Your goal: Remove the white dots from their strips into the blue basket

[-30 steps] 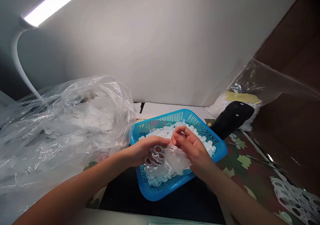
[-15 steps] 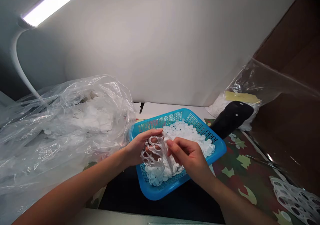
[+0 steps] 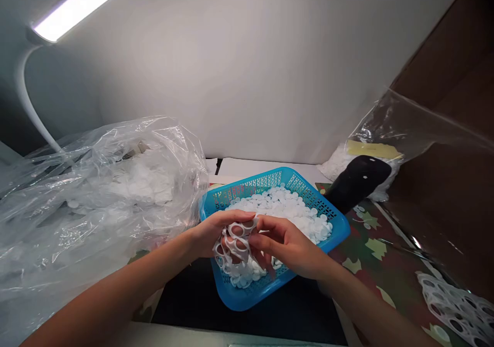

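Observation:
A white plastic frame of joined rings [image 3: 236, 242] is held above the basket. My left hand [image 3: 216, 231] is closed round its left side, with the thumb along the top. On its right edge the bent fingers of my right hand [image 3: 287, 244] close; whether a small piece is pinched there is hidden. Beneath both hands stands a blue plastic basket [image 3: 239, 301], tilted in view, with many small white round discs [image 3: 285, 208] in it.
A large clear plastic bag [image 3: 96, 218] of white pieces fills the left. More ring frames [image 3: 457, 306] lie at the lower right on a camouflage-patterned cloth [image 3: 363, 264]. Behind the basket are a black object [image 3: 358, 179] and another clear bag [image 3: 386, 131]. A lamp [image 3: 81, 7] shines above.
Both hands have lowered slightly and come closer together. The right fingers have moved up against the ring frame's upper right edge, and the frame has turned a little.

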`<state>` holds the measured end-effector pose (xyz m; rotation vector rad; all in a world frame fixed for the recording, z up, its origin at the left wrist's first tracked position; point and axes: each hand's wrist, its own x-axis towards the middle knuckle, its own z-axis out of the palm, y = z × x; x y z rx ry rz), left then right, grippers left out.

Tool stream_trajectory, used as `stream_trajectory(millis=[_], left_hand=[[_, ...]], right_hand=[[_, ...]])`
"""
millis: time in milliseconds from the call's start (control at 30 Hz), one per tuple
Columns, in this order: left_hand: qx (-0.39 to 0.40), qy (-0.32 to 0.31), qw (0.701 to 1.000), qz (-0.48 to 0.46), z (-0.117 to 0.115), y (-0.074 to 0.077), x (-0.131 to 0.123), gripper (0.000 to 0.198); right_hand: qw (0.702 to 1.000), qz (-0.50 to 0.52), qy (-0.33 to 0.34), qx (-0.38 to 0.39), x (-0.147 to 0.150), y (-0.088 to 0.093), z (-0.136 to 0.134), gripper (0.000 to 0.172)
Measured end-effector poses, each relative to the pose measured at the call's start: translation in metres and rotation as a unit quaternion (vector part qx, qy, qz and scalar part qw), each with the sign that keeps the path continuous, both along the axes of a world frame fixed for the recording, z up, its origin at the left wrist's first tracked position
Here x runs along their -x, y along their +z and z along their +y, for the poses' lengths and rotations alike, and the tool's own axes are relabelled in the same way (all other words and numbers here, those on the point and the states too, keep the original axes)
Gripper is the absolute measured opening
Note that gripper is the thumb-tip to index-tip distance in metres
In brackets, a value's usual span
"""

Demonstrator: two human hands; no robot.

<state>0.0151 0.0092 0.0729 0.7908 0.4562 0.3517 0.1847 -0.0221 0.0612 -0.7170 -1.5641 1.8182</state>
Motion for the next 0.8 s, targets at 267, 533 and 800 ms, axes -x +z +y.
stream_trajectory(millis=[267,533,800], left_hand=[[0.049,0.004,0.999,0.013,-0.0010,0.0011,0.0032,0.034],[0.085,0.026,0.996,-0.026,0.0009,-0.0046,0.0075,0.034],[0.130,0.119,0.980,-0.089,0.0051,-0.0059,0.0088,0.035]], right_hand=[[0.999,-0.020,0.041,-0.002,-0.0019,0.0048,-0.0006,0.029],[0.993,0.061,0.068,0.070,-0.0033,0.0087,-0.0024,0.015],[0.995,0.074,0.041,0.053,-0.0096,0.0038,0.0006,0.015]])
